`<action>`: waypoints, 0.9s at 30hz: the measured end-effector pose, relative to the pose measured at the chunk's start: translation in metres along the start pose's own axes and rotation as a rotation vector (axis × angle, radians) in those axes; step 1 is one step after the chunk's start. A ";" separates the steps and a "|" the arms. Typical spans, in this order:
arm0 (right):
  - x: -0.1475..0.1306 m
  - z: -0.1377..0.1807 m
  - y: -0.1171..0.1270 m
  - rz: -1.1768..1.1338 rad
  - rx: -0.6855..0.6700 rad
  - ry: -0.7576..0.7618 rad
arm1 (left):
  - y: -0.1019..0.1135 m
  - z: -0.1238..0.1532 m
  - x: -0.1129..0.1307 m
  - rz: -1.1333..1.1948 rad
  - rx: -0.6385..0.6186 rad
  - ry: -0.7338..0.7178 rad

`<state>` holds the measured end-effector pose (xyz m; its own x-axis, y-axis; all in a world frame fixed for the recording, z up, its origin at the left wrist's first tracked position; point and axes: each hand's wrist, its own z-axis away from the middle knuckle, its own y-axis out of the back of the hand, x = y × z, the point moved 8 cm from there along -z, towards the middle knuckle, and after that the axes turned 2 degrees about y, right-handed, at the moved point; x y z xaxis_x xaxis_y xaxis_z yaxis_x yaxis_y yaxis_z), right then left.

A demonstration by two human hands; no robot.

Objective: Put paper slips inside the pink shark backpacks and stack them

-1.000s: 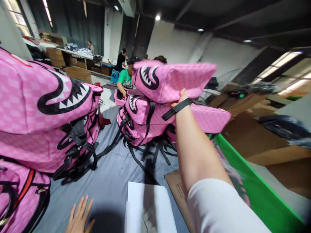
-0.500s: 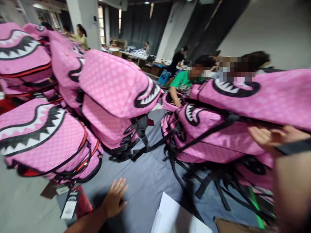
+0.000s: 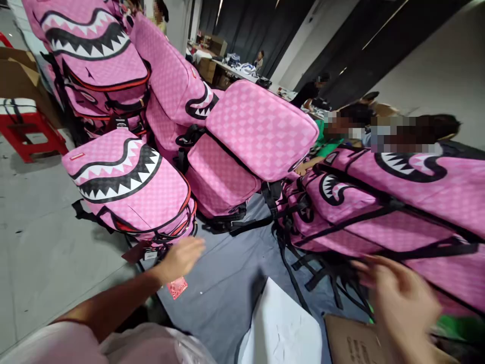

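Observation:
Pink checkered backpacks with shark-mouth prints lie in heaps on a grey sheet (image 3: 227,273). My left hand (image 3: 181,258) reaches out just below the nearest backpack (image 3: 129,187) on the left, close to its hang tags (image 3: 177,287); its fingers are smeared. My right hand (image 3: 397,298) is blurred at the lower right, fingers apart, holding nothing, in front of the black straps (image 3: 326,268) of the right stack of backpacks (image 3: 409,212).
White paper sheets (image 3: 284,328) and a cardboard piece (image 3: 348,344) lie near me. A red stool (image 3: 26,126) and a cardboard box (image 3: 15,71) stand at the far left. Other people sit behind the right stack; more work at a far table (image 3: 235,71).
My right hand let go of the backpack it laid on the right stack and drew back down. My view swung left, and my left hand reached toward the nearest backpack.

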<state>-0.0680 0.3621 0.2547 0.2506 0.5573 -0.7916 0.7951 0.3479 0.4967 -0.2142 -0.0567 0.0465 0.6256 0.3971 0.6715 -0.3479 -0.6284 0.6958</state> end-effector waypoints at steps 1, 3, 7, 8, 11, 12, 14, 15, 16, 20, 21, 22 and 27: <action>-0.001 0.025 -0.024 -0.005 -0.089 -0.014 | 0.051 0.010 -0.013 -0.073 0.167 0.004; -0.002 0.080 -0.091 -0.041 -0.351 -0.108 | 0.134 0.032 -0.047 -0.255 0.334 0.101; -0.048 0.169 -0.240 -0.203 -0.698 -0.129 | 0.208 0.062 -0.113 -0.495 0.246 0.308; -0.067 0.180 -0.274 -0.232 -0.735 -0.069 | 0.215 0.067 -0.124 -0.521 0.228 0.354; -0.114 0.189 -0.358 -0.210 -0.747 0.003 | 0.225 0.081 -0.145 -0.561 0.257 0.475; -0.120 0.187 -0.379 -0.139 -0.730 -0.035 | 0.226 0.085 -0.149 -0.563 0.262 0.493; -0.123 0.188 -0.412 0.030 -0.737 -0.151 | 0.227 0.092 -0.155 -0.555 0.242 0.503; -0.123 0.191 -0.423 0.117 -0.754 -0.201 | 0.228 0.095 -0.158 -0.549 0.228 0.500; -0.123 0.195 -0.430 0.189 -0.772 -0.233 | 0.230 0.098 -0.161 -0.545 0.219 0.494; -0.141 0.206 -0.428 0.233 -0.760 -0.193 | 0.248 0.102 -0.171 -0.502 0.233 0.464; -0.150 0.207 -0.419 0.184 -0.755 -0.170 | 0.255 0.101 -0.172 -0.476 0.252 0.463; -0.161 0.207 -0.408 0.119 -0.757 -0.143 | 0.263 0.100 -0.170 -0.449 0.280 0.459; -0.213 0.195 -0.303 -0.242 -0.736 0.006 | 0.297 0.094 -0.115 -0.389 0.462 0.275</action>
<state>-0.2547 -0.0093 0.2035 0.1114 0.4053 -0.9074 0.2552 0.8708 0.4203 -0.3239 -0.3516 0.1517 0.4226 0.7711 0.4762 0.2408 -0.6021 0.7613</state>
